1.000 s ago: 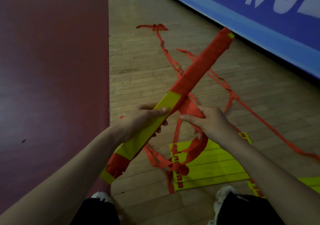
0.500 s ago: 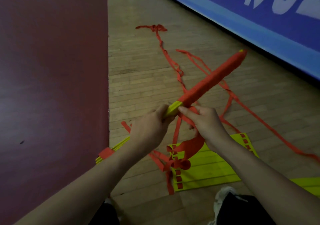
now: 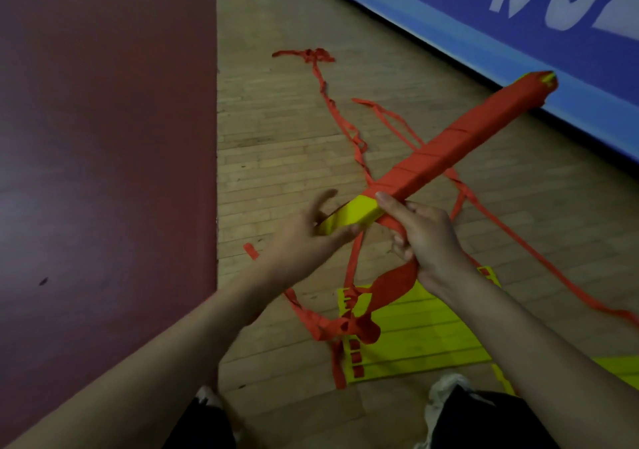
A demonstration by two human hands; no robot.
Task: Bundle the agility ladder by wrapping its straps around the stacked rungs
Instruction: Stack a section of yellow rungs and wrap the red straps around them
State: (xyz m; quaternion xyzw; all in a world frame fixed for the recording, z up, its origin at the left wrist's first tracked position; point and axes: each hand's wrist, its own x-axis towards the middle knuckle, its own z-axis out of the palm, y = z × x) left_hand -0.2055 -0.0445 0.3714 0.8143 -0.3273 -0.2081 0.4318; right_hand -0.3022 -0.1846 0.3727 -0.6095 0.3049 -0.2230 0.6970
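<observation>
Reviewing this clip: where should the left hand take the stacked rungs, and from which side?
The bare yellow near section of the stacked rungs, from the left and below. It is flat-sided and unwrapped. The right hand holds the red strap at the wrap's edge, so a grip there likely leaves the next turn's path free.

Dim indoor footage, soft overall, with local motion blur.

We find the light low and even, with no hard shadows on the wooden floor (image 3: 276,144). A faint sheen lies on the dark red mat (image 3: 103,172). We note the left hand (image 3: 304,237) smeared by motion, its fingers indistinct, while the right hand (image 3: 428,237) and the strap (image 3: 390,282) it grips read sharper. Lettering on the banner (image 3: 518,51) is smeared, its lower edge bows slightly, and the corners fall darker.
</observation>
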